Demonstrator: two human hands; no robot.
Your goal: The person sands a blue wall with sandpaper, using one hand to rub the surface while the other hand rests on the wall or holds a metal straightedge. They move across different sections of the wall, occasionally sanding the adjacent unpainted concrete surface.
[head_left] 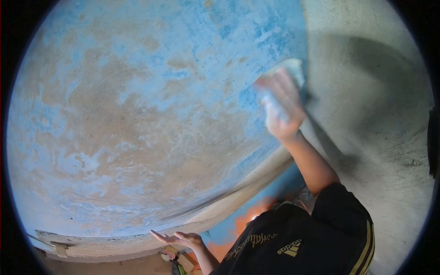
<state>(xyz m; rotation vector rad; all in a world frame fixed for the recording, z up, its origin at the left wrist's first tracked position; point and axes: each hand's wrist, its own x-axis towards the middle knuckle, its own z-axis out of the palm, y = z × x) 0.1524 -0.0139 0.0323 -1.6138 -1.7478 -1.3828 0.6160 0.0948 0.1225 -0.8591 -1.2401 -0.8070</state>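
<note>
right hand: the right hand (284, 103), motion-blurred, has its grip closed on a pale flat piece (294, 67); blur hides whether it is cloth or sheet.
pale piece: at the blue wall's right side, near where it meets the grey wall (385, 151); contact is hard to tell.
blue wall: the blue wall (151, 110) is patchy, with brownish bare areas and scratches.
left hand: the left hand (181, 239) has its grip wide and bare, fingers spread near the wall's lower edge.
clothing: black shirt (302, 238), gold sleeve stripes.
low down: cardboard box (186, 262).
</note>
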